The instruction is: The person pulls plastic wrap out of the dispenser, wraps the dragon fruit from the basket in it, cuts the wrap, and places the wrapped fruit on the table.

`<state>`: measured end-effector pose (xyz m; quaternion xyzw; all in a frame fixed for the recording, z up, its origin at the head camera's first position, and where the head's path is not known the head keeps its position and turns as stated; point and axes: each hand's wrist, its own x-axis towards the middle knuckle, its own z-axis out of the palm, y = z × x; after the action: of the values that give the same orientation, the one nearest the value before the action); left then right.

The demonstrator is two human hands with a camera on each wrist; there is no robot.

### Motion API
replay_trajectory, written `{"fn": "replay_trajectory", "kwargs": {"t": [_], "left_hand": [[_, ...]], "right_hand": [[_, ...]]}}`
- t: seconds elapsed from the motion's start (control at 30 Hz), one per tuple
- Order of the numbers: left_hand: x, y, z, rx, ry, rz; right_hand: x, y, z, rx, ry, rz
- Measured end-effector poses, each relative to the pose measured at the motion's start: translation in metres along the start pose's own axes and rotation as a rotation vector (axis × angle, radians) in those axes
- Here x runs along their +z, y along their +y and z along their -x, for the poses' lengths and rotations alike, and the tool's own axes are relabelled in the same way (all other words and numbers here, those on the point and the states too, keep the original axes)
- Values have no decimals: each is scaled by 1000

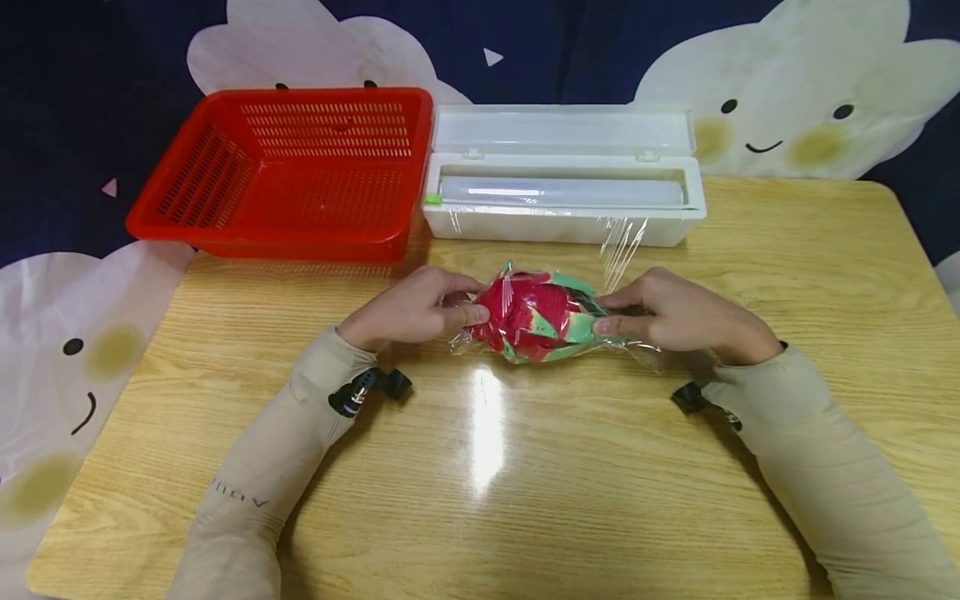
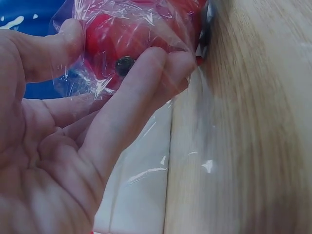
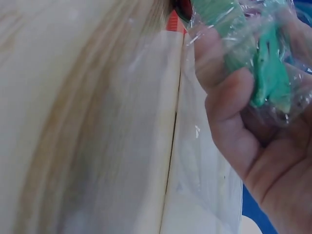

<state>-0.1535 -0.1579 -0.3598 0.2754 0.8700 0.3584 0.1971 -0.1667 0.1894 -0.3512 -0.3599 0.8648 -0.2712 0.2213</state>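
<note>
A red dragon fruit (image 1: 531, 312) with green leafy tips lies crosswise between both hands, wrapped in clear plastic film (image 1: 643, 350). My left hand (image 1: 412, 308) holds its red end, thumb on one side and fingers on the other; the left wrist view shows a dark round spot on that end under the film. At the opposite end, my right hand (image 1: 660, 312) pinches the green tips (image 3: 270, 68) through crinkled film. A strip of film (image 1: 622, 246) stretches from the white wrap box (image 1: 564, 225) toward the right hand.
Behind the fruit, the white box stands with its lid (image 1: 562, 131) raised and a film roll (image 1: 562, 191) inside. A red plastic basket (image 1: 300, 250) is beside it on the left. All rest on a wooden table (image 1: 570, 475); a dark cloud-patterned cloth (image 1: 555, 50) hangs behind.
</note>
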Motion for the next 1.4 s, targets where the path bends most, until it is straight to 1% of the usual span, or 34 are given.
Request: {"fn": "replay_trajectory", "kwargs": {"t": [0.17,0.3,0.57,0.77,1.03,1.2,1.4], "left_hand": [[0,0,-1,23,-6,-16],[0,1,-1,7,-15,6],[0,0,-1,-16,-32,46],[0,-1,-1,-53,-56,118],[-1,-1,0,-87,-77,122],[0,-2,0,-87,-86,137],[0,-5,-3,-107,-80,180]], "right_hand": [[-1,2,0,-29,-13,-24],[-2,3,-1,-46,-23,-30],[-3,3,-1,-9,-44,-80],[-3,4,-1,12,-63,-137],[-3,8,-2,39,-99,-194],[-3,9,-2,40,-106,-190],[-5,10,-2,39,-93,-152]]}}
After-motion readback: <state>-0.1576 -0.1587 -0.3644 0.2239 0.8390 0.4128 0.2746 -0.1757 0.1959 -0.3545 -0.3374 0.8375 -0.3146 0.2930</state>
